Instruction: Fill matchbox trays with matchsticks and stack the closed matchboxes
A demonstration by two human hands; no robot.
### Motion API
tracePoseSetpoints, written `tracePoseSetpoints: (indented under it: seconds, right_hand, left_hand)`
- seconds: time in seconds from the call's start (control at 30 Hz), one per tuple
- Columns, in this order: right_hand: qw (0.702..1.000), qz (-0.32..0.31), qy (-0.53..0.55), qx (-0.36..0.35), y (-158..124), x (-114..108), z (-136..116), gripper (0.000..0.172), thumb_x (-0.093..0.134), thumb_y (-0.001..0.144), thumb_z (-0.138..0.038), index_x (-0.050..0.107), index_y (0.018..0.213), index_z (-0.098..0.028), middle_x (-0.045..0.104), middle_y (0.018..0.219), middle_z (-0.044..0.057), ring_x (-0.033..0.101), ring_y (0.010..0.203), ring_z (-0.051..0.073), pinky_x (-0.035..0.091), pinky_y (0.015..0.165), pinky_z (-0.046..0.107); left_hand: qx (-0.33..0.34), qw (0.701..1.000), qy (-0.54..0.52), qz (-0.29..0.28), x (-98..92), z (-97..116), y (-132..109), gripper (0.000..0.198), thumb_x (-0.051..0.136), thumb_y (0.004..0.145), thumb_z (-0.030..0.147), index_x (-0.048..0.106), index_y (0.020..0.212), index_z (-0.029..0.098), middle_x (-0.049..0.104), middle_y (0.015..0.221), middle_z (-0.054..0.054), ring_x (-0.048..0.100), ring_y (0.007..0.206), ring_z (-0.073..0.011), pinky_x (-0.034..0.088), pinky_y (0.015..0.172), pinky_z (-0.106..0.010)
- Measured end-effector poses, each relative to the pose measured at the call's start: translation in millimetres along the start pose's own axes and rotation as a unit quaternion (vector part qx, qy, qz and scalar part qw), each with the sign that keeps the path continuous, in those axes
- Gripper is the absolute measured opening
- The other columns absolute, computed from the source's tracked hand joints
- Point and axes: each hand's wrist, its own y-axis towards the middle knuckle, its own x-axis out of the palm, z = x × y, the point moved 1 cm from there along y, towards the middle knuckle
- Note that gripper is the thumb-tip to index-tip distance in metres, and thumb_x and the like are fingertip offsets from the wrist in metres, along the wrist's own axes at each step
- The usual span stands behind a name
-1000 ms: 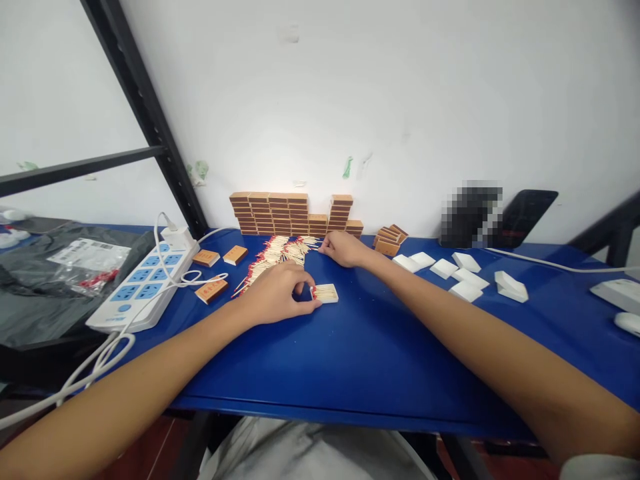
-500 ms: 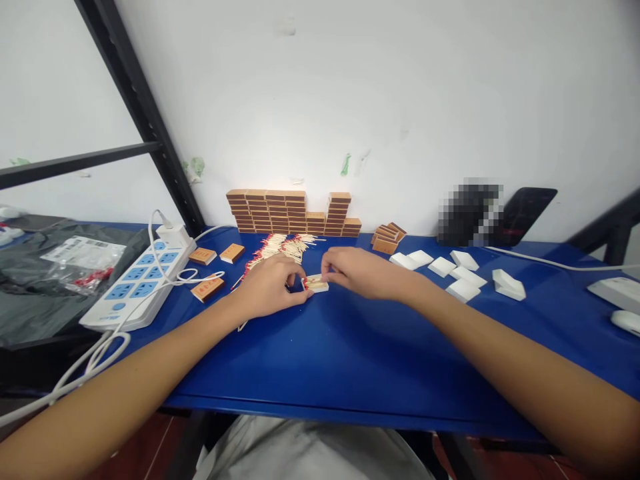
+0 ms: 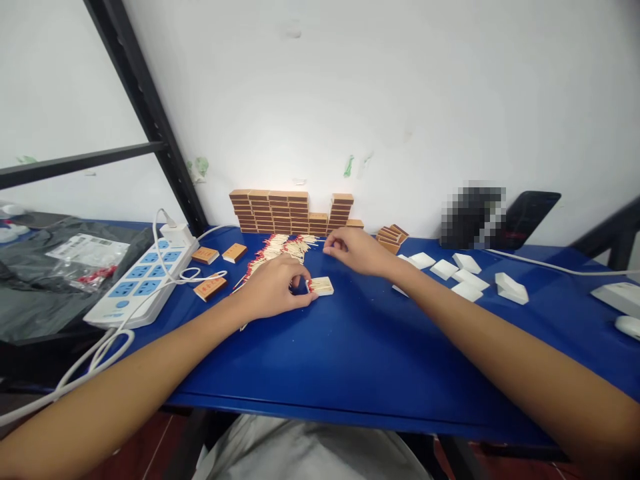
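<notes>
A small white matchbox tray point(image 3: 324, 287) with red-tipped matches in it lies on the blue table point(image 3: 320, 360). My left hand point(image 3: 275, 287) grips the tray's left end between thumb and fingers. Above and to the right of the tray, my right hand point(image 3: 353, 251) has its fingers pinched together near the pile's right edge; whatever they may hold is too small to make out. A loose pile of matches point(image 3: 287, 247) spreads behind my left hand, partly hidden by it.
Stacked matchboxes point(image 3: 270, 212) line the wall. Several white trays point(image 3: 467, 280) and leaning sleeves point(image 3: 391, 235) lie to the right, near two dark phone-like objects. At left are orange matchboxes point(image 3: 211, 287), a power strip point(image 3: 145, 280) with white cables and a grey bag point(image 3: 60, 280).
My right hand has lifted off the tray and moved back towards the match pile. The tray now shows more fully, still gripped by my left hand.
</notes>
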Motion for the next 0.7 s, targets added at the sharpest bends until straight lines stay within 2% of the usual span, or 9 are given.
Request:
tracePoseSetpoints:
  seconds: [0.13,0.27,0.4,0.7]
  right_hand:
    - [0.998,0.003,-0.057,0.033,31,10,9,0.013,0.065,0.096,-0.024,0.073,0.101,-0.016,0.075,0.091,0.005,0.063,0.076,0.016,0.039,0.066,0.026]
    - [0.99,-0.029,-0.123,0.055,46,26,7,0.016,0.061,0.098,-0.028,0.074,0.1,-0.018,0.078,0.106,0.009,0.069,0.092,0.02,0.042,0.071,0.027]
    - [0.984,-0.055,-0.156,0.073,47,31,6,0.023,0.053,0.101,-0.026,0.073,0.103,-0.014,0.076,0.117,0.016,0.071,0.103,0.026,0.045,0.076,0.029]
    - [0.972,-0.076,-0.205,0.08,40,14,17,0.029,0.049,0.104,-0.028,0.071,0.113,-0.01,0.073,0.124,0.023,0.07,0.11,0.03,0.048,0.085,0.032]
  left_hand:
    - [0.002,1.0,0.006,0.0,-0.8,2,-1,0.02,0.077,0.084,0.041,0.074,0.088,0.022,0.063,0.075,-0.001,0.059,0.079,-0.0197,0.044,0.071,-0.032]
    - [-0.006,1.0,0.01,-0.006,-2.6,4,-1,0.019,0.078,0.084,0.039,0.074,0.089,0.022,0.064,0.075,-0.001,0.059,0.079,-0.0201,0.044,0.072,-0.033]
    - [-0.005,1.0,0.011,-0.011,-3.3,4,-1,0.019,0.077,0.084,0.04,0.074,0.087,0.022,0.063,0.074,-0.001,0.058,0.079,-0.0206,0.044,0.071,-0.033]
    - [0.0,1.0,0.01,-0.011,-1.5,2,-1,0.022,0.076,0.086,0.043,0.073,0.087,0.021,0.063,0.075,-0.002,0.058,0.079,-0.0208,0.043,0.071,-0.034]
